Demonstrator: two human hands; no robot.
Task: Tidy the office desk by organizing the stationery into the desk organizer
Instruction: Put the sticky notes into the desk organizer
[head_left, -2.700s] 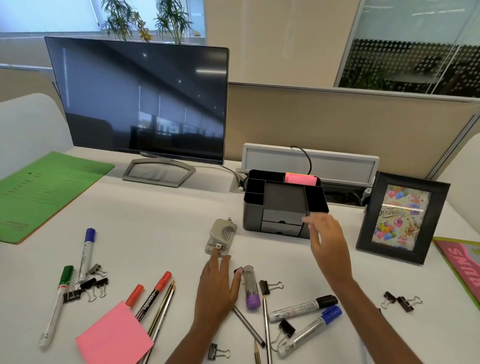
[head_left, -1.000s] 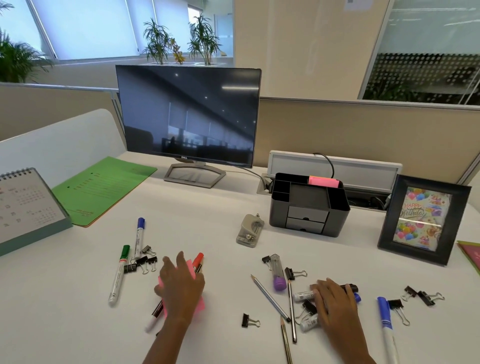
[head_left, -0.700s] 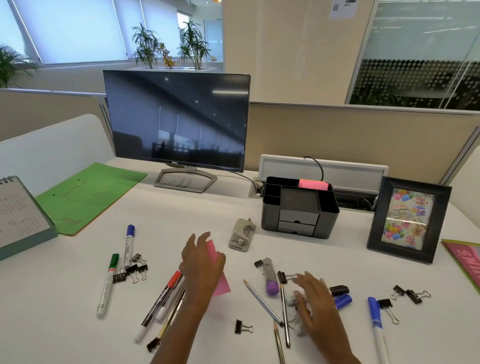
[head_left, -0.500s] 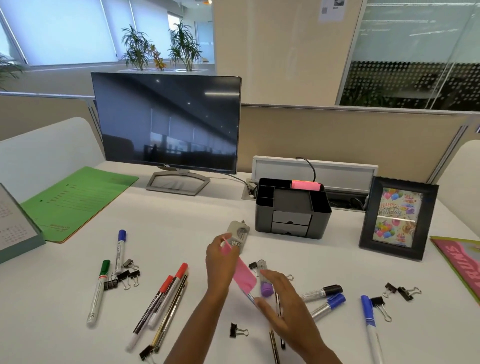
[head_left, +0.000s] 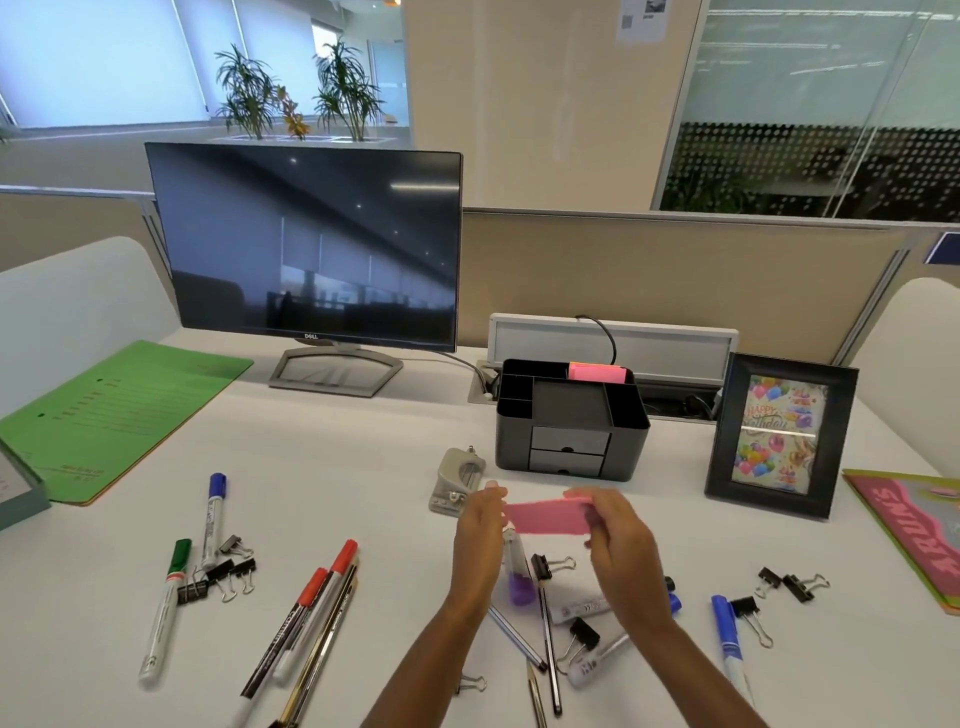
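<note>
The pink sticky-note pad (head_left: 545, 516), lifted off the desk (head_left: 337, 467) at lower left, is now pinched at either end by the left hand (head_left: 480, 525) and right hand (head_left: 615, 535) at frame centre. Deposit into the desk organizer (head_left: 571, 421), just above, is indicated next.

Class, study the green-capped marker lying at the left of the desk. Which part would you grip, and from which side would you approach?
Probably the bare white barrel of the green-capped marker, below its middle, coming from above and pinching across its width. It lies flat with its long sides exposed there, while binder clips crowd its upper right side.
</note>
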